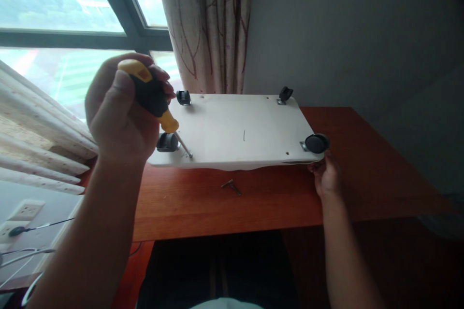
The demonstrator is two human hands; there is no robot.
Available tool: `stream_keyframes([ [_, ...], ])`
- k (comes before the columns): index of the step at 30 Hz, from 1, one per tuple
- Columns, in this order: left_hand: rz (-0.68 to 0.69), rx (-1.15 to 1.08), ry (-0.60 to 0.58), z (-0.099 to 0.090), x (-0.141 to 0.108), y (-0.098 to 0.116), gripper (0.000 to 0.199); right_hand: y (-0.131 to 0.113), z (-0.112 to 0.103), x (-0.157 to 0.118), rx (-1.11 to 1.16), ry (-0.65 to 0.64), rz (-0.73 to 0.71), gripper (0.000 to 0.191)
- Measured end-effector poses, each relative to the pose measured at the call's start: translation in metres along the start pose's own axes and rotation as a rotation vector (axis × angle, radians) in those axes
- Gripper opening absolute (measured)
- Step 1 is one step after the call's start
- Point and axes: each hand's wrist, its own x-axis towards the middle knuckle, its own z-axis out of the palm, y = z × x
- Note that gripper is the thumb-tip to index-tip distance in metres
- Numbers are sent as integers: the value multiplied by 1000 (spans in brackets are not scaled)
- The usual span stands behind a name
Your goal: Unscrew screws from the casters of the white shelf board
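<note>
My left hand (121, 106) is closed round the yellow and black handle of a screwdriver (150, 91). The screwdriver slants down to the right, its tip at a screw near the front left corner of a white board (232, 130). Black casters stand at the board's corners: front left (167, 142), back left (183, 97), back right (285, 93) and front right (316, 143). My right hand (327, 174) grips the board's front right corner, just below the caster there. An L-shaped thin dark piece (244, 135) lies on the board.
The board rests on a reddish wooden table (217, 212). Small screws (232, 186) lie on the table in front of it. A curtain (213, 24) and window are behind, a grey wall (344, 34) is at the right, and sockets (27, 210) with cables are at the left.
</note>
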Motion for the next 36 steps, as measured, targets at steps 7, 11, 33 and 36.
stream_keyframes([
  [7,140,98,-20,-3,4,-6,23,0,-1,0,-4,-4,3,41],
  [11,-33,10,7,-2,6,-1,36,-1,-1,0,-4,-4,6,41],
  [33,34,103,7,2,-2,6,16,1,-2,0,5,5,5,42],
  [36,72,113,18,-1,0,4,33,1,-2,1,-1,2,5,41],
])
